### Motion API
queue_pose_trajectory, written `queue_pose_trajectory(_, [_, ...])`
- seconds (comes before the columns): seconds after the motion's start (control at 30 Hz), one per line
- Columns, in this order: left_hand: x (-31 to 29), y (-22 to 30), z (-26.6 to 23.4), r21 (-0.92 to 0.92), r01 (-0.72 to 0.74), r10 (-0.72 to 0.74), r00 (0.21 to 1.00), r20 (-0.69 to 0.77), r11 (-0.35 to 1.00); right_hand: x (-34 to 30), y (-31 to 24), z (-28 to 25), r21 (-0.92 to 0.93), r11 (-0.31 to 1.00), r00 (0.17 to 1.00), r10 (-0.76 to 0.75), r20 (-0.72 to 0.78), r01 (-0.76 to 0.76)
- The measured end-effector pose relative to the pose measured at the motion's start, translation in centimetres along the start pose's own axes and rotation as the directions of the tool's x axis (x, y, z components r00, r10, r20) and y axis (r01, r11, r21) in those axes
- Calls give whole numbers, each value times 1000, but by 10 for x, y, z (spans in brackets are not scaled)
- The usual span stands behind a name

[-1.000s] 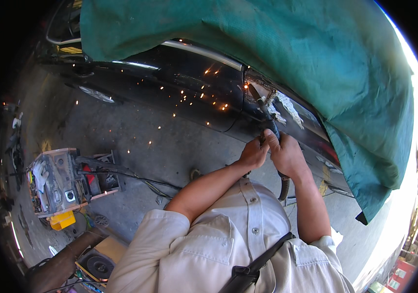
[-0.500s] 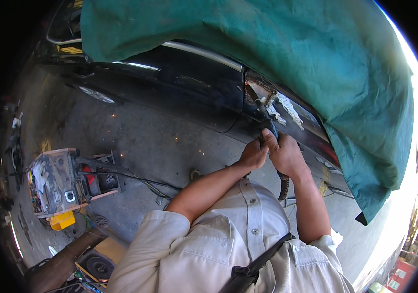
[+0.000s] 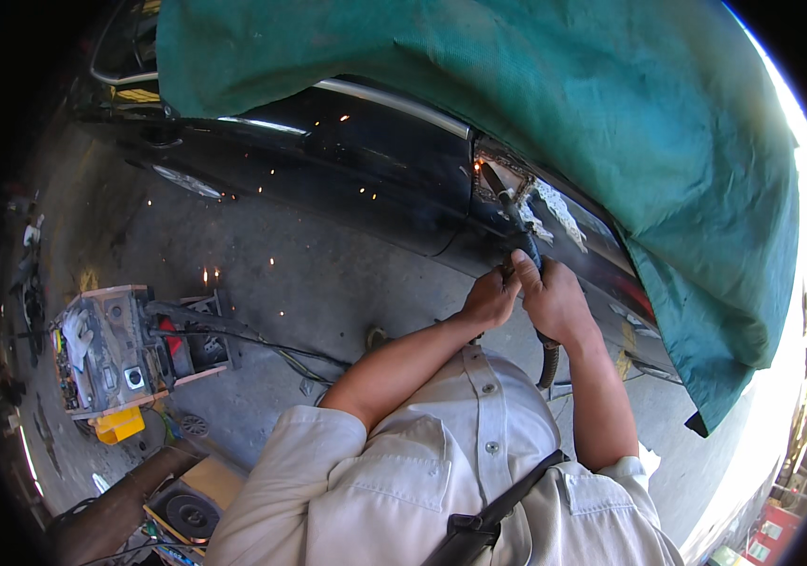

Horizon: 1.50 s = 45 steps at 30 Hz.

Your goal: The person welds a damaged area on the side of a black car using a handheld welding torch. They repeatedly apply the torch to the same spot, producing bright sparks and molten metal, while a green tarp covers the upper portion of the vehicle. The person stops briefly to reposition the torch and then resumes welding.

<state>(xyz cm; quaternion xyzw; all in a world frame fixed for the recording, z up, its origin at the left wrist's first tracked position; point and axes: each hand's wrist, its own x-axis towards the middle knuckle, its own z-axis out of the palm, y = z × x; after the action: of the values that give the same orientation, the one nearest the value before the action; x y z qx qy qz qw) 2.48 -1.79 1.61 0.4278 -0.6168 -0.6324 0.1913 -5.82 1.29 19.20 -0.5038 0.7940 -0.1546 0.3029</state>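
A black welding torch (image 3: 529, 247) points away from me, its nozzle at a glowing spot on a ragged, bare-metal patch (image 3: 498, 175) in the side of a black car (image 3: 356, 179). My right hand (image 3: 556, 300) is closed round the torch handle, thumb on top. Right beside it, my left hand (image 3: 491, 300) is closed too, its fingertips against the handle and partly hidden. From under my right hand the ribbed torch cable (image 3: 549, 363) hangs down. Whitish crumpled material (image 3: 554, 212) lies by the bare patch.
A green cover (image 3: 479, 66) drapes over the car. On the left stands a tool cart (image 3: 106, 330) with a yellow bin (image 3: 120, 425); dark cables (image 3: 299, 351) run from it across the concrete floor (image 3: 281, 226). Another machine (image 3: 191, 514) sits at lower left.
Bright sparks now fly left across the car door and floor, and the nozzle tip glows orange. The torch has shifted very slightly; my hands stay almost where they were.
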Motion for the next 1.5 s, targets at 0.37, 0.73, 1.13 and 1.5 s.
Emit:
queue_pose_trajectory(0.37, [1,-5,3,38,-57,58,998,-27,998,0,-6,-1,-33,999,999,6,42,-5])
queue_pose_trajectory(0.73, [4,-12,5,22,-61,62,998,-31,998,2,-10,-1,-76,997,998,16,65,-11])
queue_pose_trajectory(1.13, [2,-1,0,-29,-1,2,1000,14,1000,0,-6,-4,-29,999,998,38,49,-36])
queue_pose_trajectory(1.5, [9,-18,8,17,-50,51,999,-18,999,3,-6,2,-63,997,999,-36,3,36])
